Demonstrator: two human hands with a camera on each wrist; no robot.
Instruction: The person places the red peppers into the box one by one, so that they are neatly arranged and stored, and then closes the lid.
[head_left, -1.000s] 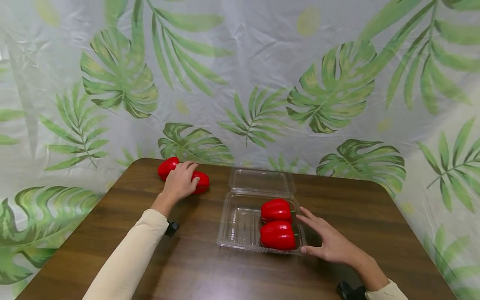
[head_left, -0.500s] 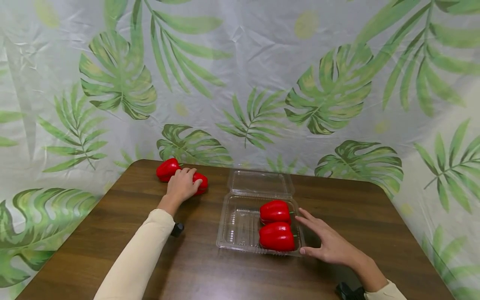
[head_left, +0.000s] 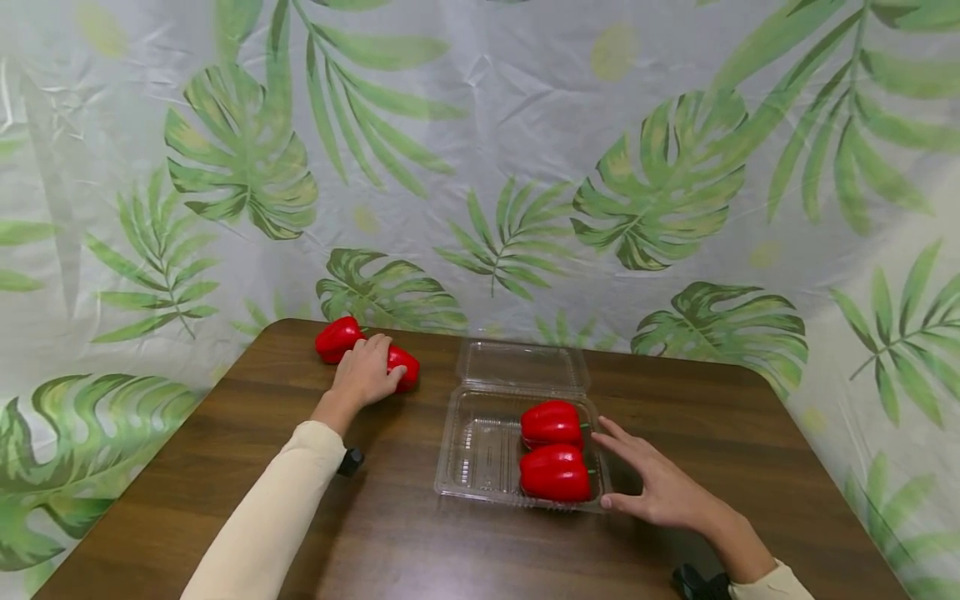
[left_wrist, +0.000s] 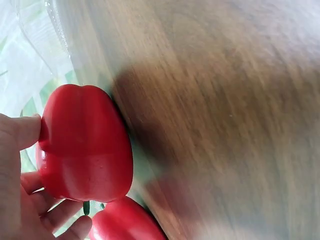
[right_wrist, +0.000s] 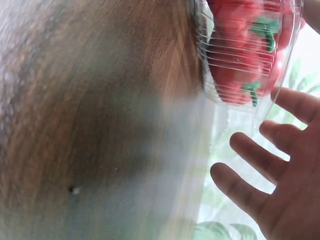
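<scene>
At the back left of the table, my left hand (head_left: 365, 372) holds a red bell pepper (left_wrist: 86, 145), thumb on one side and fingers bent behind it. In the left wrist view the thumb tip presses the pepper's side, and the fingers lie near its green stem. A second red bell pepper (head_left: 339, 339) lies just beyond the hand. My right hand (head_left: 660, 483) has its fingers spread beside the clear plastic clamshell container (head_left: 480, 493), fingertips right at its right edge. Two red bell peppers, the rear one (head_left: 551, 423) and the front one (head_left: 555, 472), lie in the container's right half.
The container's clear lid (head_left: 522, 365) is folded back toward the rear edge of the brown wooden table (head_left: 420, 542). Behind the table hangs a pale curtain (head_left: 480, 150) printed with green leaves.
My left hand has shifted slightly toward me and settled around the nearer pepper, showing more of the far one. My right hand and the container have stayed put.
</scene>
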